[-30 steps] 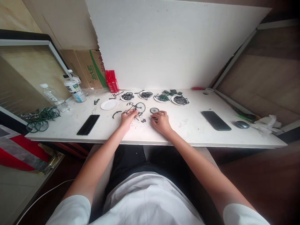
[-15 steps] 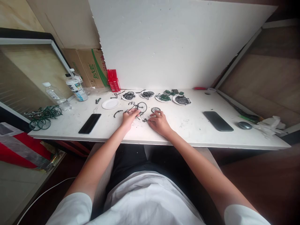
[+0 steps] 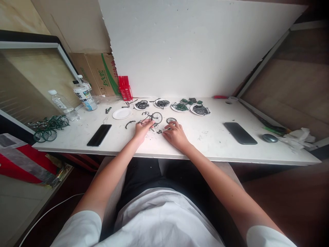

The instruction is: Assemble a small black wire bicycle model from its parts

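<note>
My left hand point(image 3: 143, 131) is closed on a small dark model bicycle point(image 3: 147, 120), whose spoked wheel point(image 3: 157, 118) stands up past my fingertips. Much of its frame is hidden by the fingers. Over the table to the right, my right hand point(image 3: 175, 134) has thumb and index finger pinched close together; anything between them is too small to make out. A little dark part point(image 3: 159, 131) lies just left of these fingertips. Behind the raised fingers is a loose wheel point(image 3: 171, 120). A curved black piece point(image 3: 130, 124) rests left of my left hand.
Plates of dark parts point(image 3: 200, 110) and green parts point(image 3: 180, 107) line the back, beside a bare white plate point(image 3: 121, 113). Phones lie left point(image 3: 99, 135) and right point(image 3: 240, 133). Green model bicycles point(image 3: 51, 127) and bottles point(image 3: 85, 97) stand left; a mouse point(image 3: 269, 138) sits right.
The whole view has shifted slightly. Both hands keep nearly the same pose, the left still on the model bicycle and the right beside the small dark part.
</note>
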{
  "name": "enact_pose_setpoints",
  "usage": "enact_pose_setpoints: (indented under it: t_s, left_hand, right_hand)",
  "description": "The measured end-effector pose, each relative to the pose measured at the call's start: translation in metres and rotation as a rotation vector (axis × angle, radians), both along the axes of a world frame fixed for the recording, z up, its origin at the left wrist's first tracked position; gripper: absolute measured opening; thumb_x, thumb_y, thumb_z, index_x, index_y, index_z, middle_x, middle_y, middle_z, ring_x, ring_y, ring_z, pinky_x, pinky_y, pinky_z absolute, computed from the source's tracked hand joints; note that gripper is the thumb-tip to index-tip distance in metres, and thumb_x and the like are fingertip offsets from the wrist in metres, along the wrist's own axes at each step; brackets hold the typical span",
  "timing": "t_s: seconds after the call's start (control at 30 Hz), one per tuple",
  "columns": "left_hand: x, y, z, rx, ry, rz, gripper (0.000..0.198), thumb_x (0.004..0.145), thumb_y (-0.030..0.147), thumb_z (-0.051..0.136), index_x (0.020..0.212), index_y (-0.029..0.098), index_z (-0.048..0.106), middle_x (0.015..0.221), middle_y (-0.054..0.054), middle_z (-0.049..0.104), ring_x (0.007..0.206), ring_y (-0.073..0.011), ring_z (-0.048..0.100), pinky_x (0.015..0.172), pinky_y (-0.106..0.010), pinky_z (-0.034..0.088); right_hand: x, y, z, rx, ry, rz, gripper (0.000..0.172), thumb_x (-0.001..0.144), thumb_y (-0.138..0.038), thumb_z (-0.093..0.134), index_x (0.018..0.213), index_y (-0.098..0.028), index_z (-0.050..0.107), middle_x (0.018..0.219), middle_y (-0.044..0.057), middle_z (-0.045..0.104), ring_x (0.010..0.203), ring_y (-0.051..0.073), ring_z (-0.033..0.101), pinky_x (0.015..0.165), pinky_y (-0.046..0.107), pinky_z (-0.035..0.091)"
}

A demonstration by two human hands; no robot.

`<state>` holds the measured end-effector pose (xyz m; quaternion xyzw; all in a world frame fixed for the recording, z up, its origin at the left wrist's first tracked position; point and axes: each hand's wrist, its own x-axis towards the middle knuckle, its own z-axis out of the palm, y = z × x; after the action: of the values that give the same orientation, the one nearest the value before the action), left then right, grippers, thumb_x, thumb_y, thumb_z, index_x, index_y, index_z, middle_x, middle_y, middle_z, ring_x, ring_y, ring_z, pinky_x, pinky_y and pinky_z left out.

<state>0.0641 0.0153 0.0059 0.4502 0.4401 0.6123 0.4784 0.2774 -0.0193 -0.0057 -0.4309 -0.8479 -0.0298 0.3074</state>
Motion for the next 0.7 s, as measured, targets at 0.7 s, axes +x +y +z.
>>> enact_pose_setpoints:
  t_s: [0.7]
  left_hand:
    - [0.0020,-0.0029,0.0033,-0.009,0.010,0.006,0.039,0.068,0.036,0.094,0.095,0.014,0.077,0.095,-0.011,0.078,0.074,-0.0162,0.067,0.072,-0.030,0.050]
  right_hand:
    - [-0.0023,-0.0002,-0.0012,0.001,-0.035,-0.034,0.028,0.104,-0.033,0.060,0.093,-0.021,0.084,0.117,0.016,0.074,0.127,0.040,0.051,0.094,0.055,0.047]
